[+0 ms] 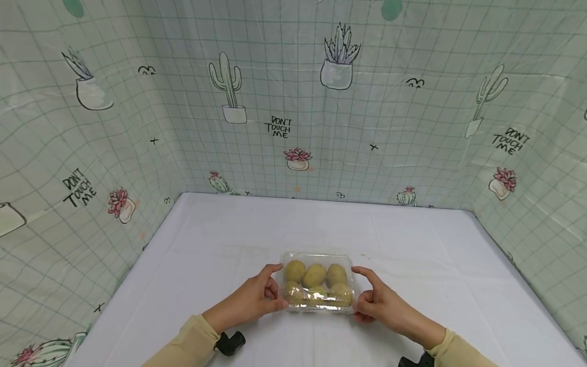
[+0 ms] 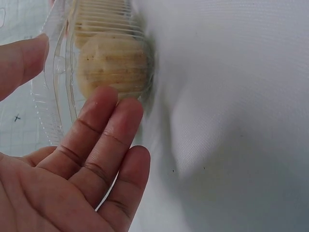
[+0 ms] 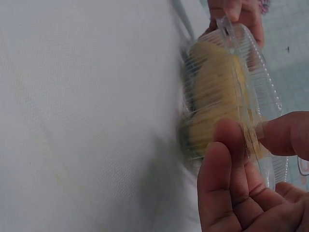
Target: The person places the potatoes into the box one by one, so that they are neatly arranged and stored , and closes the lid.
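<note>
A clear plastic clamshell box (image 1: 318, 308) rests on the white table with its lid down. Inside lie several round, yellow-brown pieces (image 1: 315, 275) like fruit or potatoes; their exact kind cannot be told. At the box's left end is my left hand (image 1: 257, 298); its fairly straight fingers (image 2: 128, 123) touch the ribbed side, and its thumb lies by the lid's edge. My right hand (image 1: 382, 300) is at the right end, pinching the rim between thumb and finger, as the right wrist view shows. Its index finger extends to the far right corner of the box.
White cloth covers the table (image 1: 220, 229). Around its back and sides hangs a pale green gridded curtain (image 1: 348, 117) printed with cacti and words. Black devices (image 1: 231, 343) are worn on both wrists, by the beige sleeves (image 1: 190, 341).
</note>
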{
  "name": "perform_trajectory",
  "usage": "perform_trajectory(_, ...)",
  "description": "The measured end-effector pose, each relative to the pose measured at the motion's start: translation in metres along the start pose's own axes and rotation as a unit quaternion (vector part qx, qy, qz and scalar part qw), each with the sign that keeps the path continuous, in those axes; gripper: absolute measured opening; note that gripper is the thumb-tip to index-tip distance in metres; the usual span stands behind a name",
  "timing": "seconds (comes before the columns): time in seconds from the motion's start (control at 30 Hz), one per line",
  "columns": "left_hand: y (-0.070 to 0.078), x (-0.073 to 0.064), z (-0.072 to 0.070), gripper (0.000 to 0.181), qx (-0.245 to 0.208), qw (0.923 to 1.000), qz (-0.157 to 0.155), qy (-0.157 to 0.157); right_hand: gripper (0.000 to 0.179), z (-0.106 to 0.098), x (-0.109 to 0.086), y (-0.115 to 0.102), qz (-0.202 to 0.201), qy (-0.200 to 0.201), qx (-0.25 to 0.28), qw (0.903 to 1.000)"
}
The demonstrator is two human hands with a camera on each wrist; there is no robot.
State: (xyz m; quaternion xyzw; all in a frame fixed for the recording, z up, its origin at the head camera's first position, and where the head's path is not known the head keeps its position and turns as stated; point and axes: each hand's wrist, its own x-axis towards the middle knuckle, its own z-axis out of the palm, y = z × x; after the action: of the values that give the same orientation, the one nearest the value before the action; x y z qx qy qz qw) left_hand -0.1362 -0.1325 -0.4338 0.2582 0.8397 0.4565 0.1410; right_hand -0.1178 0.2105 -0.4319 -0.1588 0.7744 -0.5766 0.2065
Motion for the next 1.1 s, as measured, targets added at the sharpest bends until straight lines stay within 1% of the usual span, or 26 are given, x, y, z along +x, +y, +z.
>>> perform_trajectory(0.2,0.0001,-0.0004,-0.0001,0.081,0.01,0.9999,0.006,0.002,0.078,0.0001,0.0004,0.0015,0.005,0.004,0.008,0.9999)
perform_trajectory(0.33,-0.0002,0.0002,0.0003,0.081,0.002,1.0,0.003,-0.004,0.079,0.0005,0.0008,0.0035,0.004,0.009,0.015,0.9998)
perform_trajectory(0.47,-0.0014,0.0009,0.0012,0.081,-0.005,1.0,0.0,-0.007,0.079,0.0004,0.0008,0.0049,0.002,0.008,0.011,0.9999)
perform_trajectory(0.7,0.0002,0.0016,0.0029,0.077,0.001,0.9999,0.011,-0.002,0.079,0.0009,0.0006,0.0044,0.002,0.01,0.018,0.9998)
perform_trajectory(0.83,0.0014,0.0016,0.004,0.077,-0.009,0.9998,0.015,0.002,0.079,0.0015,0.0008,0.0055,0.005,0.011,0.018,0.9998)
perform_trajectory(1.1,0.0022,0.001,0.0054,0.078,-0.031,0.9995,0.009,0.008,0.079,0.0023,0.0008,0.0045,-0.001,0.015,0.013,0.9998)
